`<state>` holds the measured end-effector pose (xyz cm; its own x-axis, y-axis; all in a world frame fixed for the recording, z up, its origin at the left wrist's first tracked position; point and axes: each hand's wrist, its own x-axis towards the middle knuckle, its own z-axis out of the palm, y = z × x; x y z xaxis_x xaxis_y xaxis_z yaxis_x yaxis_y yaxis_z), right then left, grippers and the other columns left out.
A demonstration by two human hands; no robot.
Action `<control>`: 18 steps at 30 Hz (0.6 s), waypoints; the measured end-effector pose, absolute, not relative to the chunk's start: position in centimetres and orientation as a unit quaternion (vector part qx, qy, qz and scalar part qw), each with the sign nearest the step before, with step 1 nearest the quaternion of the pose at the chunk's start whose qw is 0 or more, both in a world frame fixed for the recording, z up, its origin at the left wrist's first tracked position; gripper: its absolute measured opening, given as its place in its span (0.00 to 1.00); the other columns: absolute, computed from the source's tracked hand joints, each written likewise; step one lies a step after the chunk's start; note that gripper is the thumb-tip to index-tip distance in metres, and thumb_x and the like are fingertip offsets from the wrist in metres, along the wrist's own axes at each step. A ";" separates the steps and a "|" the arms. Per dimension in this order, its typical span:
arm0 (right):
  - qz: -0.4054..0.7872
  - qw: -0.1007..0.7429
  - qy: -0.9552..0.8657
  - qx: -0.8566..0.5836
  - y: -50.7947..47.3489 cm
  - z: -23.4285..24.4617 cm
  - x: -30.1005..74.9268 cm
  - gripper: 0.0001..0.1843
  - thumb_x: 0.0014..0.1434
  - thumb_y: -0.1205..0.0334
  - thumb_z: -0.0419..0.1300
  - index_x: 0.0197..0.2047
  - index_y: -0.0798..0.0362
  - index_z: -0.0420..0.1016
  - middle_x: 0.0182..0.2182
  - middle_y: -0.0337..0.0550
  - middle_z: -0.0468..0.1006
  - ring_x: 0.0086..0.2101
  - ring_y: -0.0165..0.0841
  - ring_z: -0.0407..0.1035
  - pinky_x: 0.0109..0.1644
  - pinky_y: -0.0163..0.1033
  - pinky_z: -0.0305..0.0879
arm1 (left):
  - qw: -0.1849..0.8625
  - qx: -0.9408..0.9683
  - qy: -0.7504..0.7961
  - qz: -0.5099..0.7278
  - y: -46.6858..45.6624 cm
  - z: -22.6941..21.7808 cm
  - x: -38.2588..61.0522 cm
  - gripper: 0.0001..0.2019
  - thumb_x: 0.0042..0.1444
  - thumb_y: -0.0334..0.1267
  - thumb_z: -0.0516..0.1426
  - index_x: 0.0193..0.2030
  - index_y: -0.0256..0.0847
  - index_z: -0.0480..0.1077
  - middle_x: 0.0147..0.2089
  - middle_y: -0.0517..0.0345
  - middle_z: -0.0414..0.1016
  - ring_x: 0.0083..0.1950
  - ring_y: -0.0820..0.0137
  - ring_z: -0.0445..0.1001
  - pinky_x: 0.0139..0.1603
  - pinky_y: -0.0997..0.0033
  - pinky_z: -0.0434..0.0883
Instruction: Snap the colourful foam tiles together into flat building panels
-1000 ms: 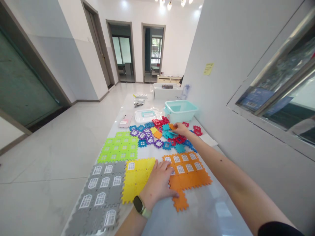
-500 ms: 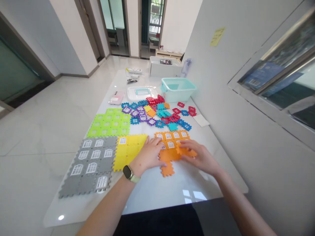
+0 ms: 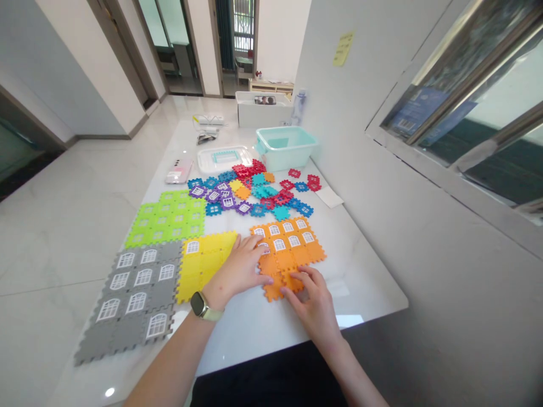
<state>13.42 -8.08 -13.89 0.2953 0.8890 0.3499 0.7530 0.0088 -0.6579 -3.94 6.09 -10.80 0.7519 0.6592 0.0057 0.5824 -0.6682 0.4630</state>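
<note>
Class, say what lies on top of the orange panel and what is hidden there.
White windows show on the orange panel. The left hand reaches over its left edge, partly covering one window; the right hand partly covers a near tile. Surface beneath the fingers is hidden.

No words or numbers can be read. The yellow note [image 3: 343,48] on the wall [image 3: 360,186] carries faint lines of writing, too small to make out. A barcode [image 3: 406,123] stands on the blue package [image 3: 424,104] behind the window [image 3: 509,68], its print too blurred to tell.
</note>
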 end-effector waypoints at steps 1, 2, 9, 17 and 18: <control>0.084 0.392 -0.594 -0.697 -8.0 -14.0 13.4 0.13 0.59 0.52 0.65 0.45 0.49 0.78 0.47 0.53 0.73 0.48 0.47 0.70 0.51 0.55 0.73 | 0.222 0.909 0.343 0.085 6.1 -10.8 -3.9 0.33 0.44 0.52 0.70 0.55 0.44 0.68 0.67 0.45 0.60 0.68 0.49 0.58 0.70 0.35 0.47; 0.083 0.385 -0.602 -0.695 -8.1 -14.1 13.4 0.14 0.59 0.52 0.65 0.46 0.48 0.78 0.48 0.53 0.73 0.47 0.47 0.70 0.50 0.55 0.74 | 0.224 0.908 0.344 0.085 6.1 -10.7 -3.9 0.33 0.44 0.52 0.69 0.55 0.44 0.68 0.67 0.45 0.61 0.68 0.49 0.58 0.70 0.35 0.47; 0.082 0.363 -0.634 -0.677 -8.8 -13.9 13.9 0.15 0.61 0.58 0.63 0.51 0.46 0.78 0.51 0.54 0.72 0.44 0.45 0.70 0.48 0.57 0.74 | 0.243 0.905 0.337 0.093 6.1 -10.4 -4.0 0.30 0.46 0.51 0.68 0.55 0.45 0.68 0.66 0.47 0.61 0.68 0.51 0.59 0.70 0.37 0.45; 0.093 0.326 -0.658 -0.672 -9.1 -13.3 14.0 0.16 0.61 0.59 0.62 0.53 0.47 0.77 0.52 0.54 0.71 0.44 0.46 0.69 0.47 0.57 0.74 | 0.238 0.902 0.344 0.109 5.9 -11.4 -3.8 0.31 0.47 0.53 0.67 0.55 0.43 0.68 0.67 0.44 0.59 0.68 0.49 0.58 0.71 0.36 0.42; 0.092 0.317 -0.662 -0.673 -9.0 -13.1 14.0 0.16 0.61 0.59 0.62 0.52 0.47 0.77 0.52 0.55 0.71 0.45 0.48 0.69 0.47 0.57 0.74 | 0.238 0.901 0.346 0.110 5.9 -11.4 -3.7 0.30 0.47 0.53 0.67 0.55 0.43 0.68 0.67 0.44 0.59 0.68 0.48 0.58 0.71 0.36 0.42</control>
